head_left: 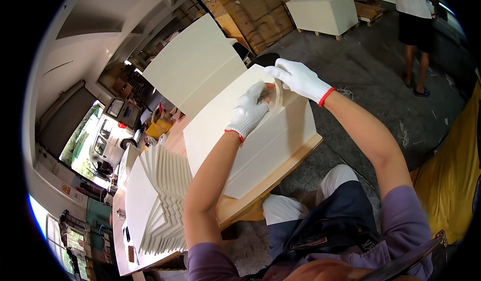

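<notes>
Both my hands wear white knit gloves with red cuffs. My left hand [250,110] is over the top of a white board stack, with bare fingertips showing; its thumb and forefinger curl against the inner side of a curved off-white strip [277,100]. From the right, my right hand [300,82] grips the strip's upper end near the far corner of the stack. The strip bends down between my hands; its lower end is hard to make out. Under them lies the stack of large white boards [270,150], on a wooden table [280,173].
A large creased white board [200,65] stands tilted behind the stack. Left of my left arm is a fanned pile of folded white boards [163,196]. A yellow container [159,123] stands farther back. A white pallet load [325,14] and a person [413,25] are at the far right.
</notes>
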`<state>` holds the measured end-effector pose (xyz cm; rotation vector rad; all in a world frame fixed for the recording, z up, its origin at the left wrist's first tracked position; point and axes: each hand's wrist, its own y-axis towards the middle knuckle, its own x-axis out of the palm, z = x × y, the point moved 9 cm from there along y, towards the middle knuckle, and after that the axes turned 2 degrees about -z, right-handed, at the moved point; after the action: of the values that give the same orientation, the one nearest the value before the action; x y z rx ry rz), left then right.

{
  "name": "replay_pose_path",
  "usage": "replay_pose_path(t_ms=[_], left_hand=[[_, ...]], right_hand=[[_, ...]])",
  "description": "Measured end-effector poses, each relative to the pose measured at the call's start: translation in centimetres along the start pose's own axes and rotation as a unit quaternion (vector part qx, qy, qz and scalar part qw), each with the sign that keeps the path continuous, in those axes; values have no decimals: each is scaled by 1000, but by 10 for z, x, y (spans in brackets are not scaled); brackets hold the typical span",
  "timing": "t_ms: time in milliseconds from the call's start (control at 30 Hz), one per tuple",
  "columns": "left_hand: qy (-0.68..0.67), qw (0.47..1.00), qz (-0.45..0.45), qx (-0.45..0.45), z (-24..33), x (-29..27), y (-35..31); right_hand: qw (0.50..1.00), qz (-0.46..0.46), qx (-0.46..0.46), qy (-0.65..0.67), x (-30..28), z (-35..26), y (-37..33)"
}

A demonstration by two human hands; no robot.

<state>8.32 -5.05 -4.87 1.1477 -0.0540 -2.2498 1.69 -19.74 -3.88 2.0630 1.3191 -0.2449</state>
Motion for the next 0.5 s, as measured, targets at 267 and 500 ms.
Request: replay_pose_path(t_ms=[267,500], left_hand=[[-29,999,-14,-3,0,-10,-2],[-80,996,-34,2,-1,-5,-3]], right_hand=[[981,98,14,169,6,30,-13],[983,124,-20,134,6,31,-13]])
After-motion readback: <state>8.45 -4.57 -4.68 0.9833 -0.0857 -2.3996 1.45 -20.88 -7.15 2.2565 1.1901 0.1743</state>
